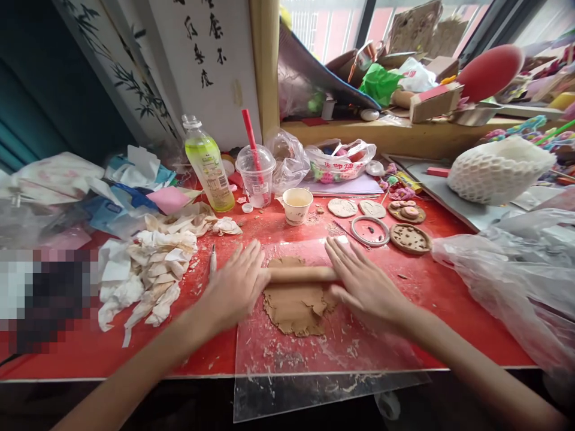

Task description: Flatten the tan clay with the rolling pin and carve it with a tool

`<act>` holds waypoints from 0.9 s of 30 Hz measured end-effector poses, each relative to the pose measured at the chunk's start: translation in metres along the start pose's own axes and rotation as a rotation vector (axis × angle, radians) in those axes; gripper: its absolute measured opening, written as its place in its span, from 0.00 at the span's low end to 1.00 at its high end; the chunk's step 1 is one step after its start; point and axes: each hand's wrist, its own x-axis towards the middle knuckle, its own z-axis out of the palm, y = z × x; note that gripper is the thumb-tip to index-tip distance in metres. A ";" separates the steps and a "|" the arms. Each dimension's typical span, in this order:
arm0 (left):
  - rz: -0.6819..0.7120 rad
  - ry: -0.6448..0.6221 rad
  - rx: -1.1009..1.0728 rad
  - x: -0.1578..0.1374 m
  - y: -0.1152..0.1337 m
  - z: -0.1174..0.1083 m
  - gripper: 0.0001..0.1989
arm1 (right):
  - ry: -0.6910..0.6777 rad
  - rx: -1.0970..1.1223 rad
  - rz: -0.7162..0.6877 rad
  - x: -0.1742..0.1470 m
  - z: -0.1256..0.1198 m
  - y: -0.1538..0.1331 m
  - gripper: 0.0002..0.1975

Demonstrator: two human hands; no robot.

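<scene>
A wooden rolling pin (pixel 299 275) lies across a slab of brown clay (pixel 294 308) with ragged, cracked edges. My left hand (pixel 238 278) rests on the pin's left end, fingers stretched out and pointing forward. On the right end lies my right hand (pixel 357 278), also flat with its fingers extended. Both palms hide the ends of the pin, and neither hand wraps round it. Under the clay is a see-through plastic sheet (pixel 287 389), smeared with clay bits, overhanging the table's front edge. Several clay discs, among them a dotted brown one (pixel 409 237), sit beyond my right hand.
Crumpled tissues (pixel 157 269) and a pen-like tool (pixel 212 260) lie left on the red table (pixel 193 356). Behind the clay stand a paper cup (pixel 297 207), a plastic cup with a straw (pixel 256 173) and a green drink bottle (pixel 207 164). Plastic bags (pixel 503 263) spread at right.
</scene>
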 end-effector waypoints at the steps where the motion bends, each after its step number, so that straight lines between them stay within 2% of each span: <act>1: 0.034 0.019 0.019 -0.017 0.007 -0.005 0.27 | 0.018 0.012 -0.049 -0.018 -0.004 -0.006 0.40; 3: 0.116 0.023 0.040 -0.042 0.019 -0.014 0.28 | 0.014 0.055 -0.134 -0.044 -0.012 -0.014 0.39; 5: 0.123 0.032 0.039 -0.040 0.024 -0.020 0.29 | 0.000 0.104 -0.141 -0.043 -0.017 -0.012 0.34; 7: 0.043 0.071 0.031 -0.012 0.022 -0.020 0.29 | 0.011 0.091 -0.028 -0.017 -0.016 -0.003 0.34; 9: 0.027 0.073 0.001 0.021 0.017 -0.016 0.29 | -0.021 0.049 0.101 0.013 -0.011 0.004 0.37; 11: 0.027 0.001 -0.049 0.036 0.017 -0.010 0.29 | -0.055 0.027 0.136 0.024 -0.005 0.002 0.37; 13: 0.050 -0.059 -0.082 0.025 0.025 -0.008 0.30 | -0.034 0.003 0.073 0.007 -0.003 -0.008 0.37; 15: 0.123 -0.096 -0.089 -0.003 0.038 -0.010 0.31 | 0.036 -0.031 -0.029 -0.025 -0.005 -0.022 0.40; 18: 0.174 -0.120 -0.084 -0.027 0.049 -0.014 0.31 | 0.064 -0.053 -0.083 -0.053 -0.007 -0.032 0.42; 24: 0.023 -0.126 -0.062 0.016 0.033 -0.010 0.30 | 0.091 -0.065 0.053 -0.004 0.001 -0.014 0.39; 27: 0.092 -0.090 -0.056 -0.006 0.044 -0.013 0.31 | 0.075 -0.049 -0.010 -0.028 -0.001 -0.025 0.40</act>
